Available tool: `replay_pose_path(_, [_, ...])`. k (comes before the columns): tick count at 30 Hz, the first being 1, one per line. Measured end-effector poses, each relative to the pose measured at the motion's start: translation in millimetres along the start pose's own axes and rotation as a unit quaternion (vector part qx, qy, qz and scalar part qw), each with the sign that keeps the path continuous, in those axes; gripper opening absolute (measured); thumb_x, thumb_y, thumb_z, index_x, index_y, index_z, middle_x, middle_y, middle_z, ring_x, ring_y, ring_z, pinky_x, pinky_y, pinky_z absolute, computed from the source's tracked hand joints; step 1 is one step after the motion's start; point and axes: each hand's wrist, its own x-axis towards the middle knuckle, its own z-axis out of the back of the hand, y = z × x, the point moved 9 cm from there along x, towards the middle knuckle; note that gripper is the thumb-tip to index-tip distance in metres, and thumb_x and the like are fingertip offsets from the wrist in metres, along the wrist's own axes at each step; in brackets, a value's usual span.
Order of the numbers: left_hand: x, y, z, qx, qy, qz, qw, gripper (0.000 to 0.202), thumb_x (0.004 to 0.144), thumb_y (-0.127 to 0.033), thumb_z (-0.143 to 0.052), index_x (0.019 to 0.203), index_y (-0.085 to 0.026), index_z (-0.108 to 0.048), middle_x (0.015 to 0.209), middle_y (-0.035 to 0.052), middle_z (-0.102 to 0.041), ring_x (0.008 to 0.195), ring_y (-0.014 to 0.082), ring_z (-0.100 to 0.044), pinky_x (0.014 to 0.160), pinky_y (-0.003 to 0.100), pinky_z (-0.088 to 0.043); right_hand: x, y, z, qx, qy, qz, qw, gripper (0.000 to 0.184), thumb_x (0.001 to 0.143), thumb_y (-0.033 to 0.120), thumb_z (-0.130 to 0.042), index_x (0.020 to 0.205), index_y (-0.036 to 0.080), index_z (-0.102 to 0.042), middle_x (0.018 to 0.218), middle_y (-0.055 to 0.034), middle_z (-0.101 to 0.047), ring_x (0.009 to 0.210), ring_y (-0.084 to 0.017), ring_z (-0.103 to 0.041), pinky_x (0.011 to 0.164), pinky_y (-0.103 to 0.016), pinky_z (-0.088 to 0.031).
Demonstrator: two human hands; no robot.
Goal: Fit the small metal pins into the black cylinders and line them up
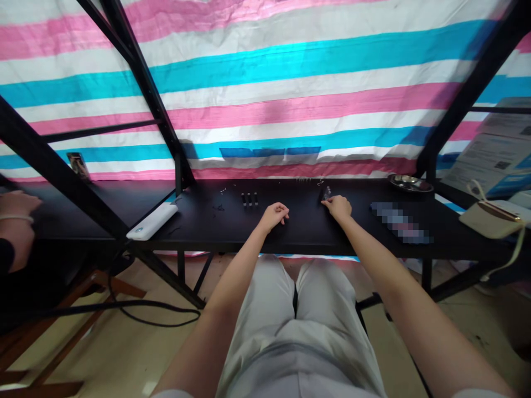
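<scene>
My left hand (274, 214) rests on the black table (298, 232) with its fingers curled in; nothing shows in it. My right hand (338, 206) lies a little further right, its fingers pinched at a small dark part (326, 194) on the tabletop. Three small black pieces (249, 199) stand in a row to the left of my left hand. Tiny bits of wire or scrap (222, 190) lie near them.
A white power bank (151, 221) sits at the table's left edge, a metal dish (410, 183) at the back right, a beige pouch (489, 219) at the far right. Another person's hand (16, 218) shows at the left. Black frame bars rise on both sides; a cable lies on the floor.
</scene>
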Motion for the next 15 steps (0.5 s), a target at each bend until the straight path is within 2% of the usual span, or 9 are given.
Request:
replay_pose_path(11, [-0.6,-4.0,-2.1,0.026,-0.007,-0.009,1.0,0.008,0.076,-0.019,-0.054,0.072,-0.013,-0.051,0.059,-0.001,-0.059,0.037,0.004,-0.046,0.044,0.017,-0.036,-7.5,0.0,-0.4,-0.012,-0.016,0.021,1.0,0.031,0.079,0.044,-0.056,0.093,0.019,-0.069,0.089,-0.0128,-0.067,0.085,-0.024,-0.063,0.068,-0.03,-0.043])
replay_pose_path(13, [0.8,-3.8,2.1,0.053,-0.022,-0.01,0.998,0.006,0.077,-0.019,-0.052,0.078,-0.013,-0.052,0.059,-0.0014,-0.059,0.037,0.0048,-0.046,0.044,0.018,-0.037,-10.0,-1.0,0.3,-0.009,-0.022,0.022,0.999,0.029,0.079,0.042,-0.056,0.09,0.019,-0.069,0.087,-0.0119,-0.067,0.082,-0.023,-0.062,0.068,-0.029,-0.042])
replay_pose_path(15, [2.9,-7.2,11.6,0.112,-0.042,-0.022,0.993,0.014,0.077,-0.019,-0.051,0.09,-0.015,-0.054,0.061,-0.0017,-0.059,0.04,0.0068,-0.049,0.048,0.02,-0.04,-12.9,-0.8,1.2,-0.008,-0.028,0.027,0.999,0.026,0.079,0.04,-0.055,0.087,0.019,-0.068,0.086,-0.0113,-0.067,0.08,-0.022,-0.062,0.066,-0.029,-0.042])
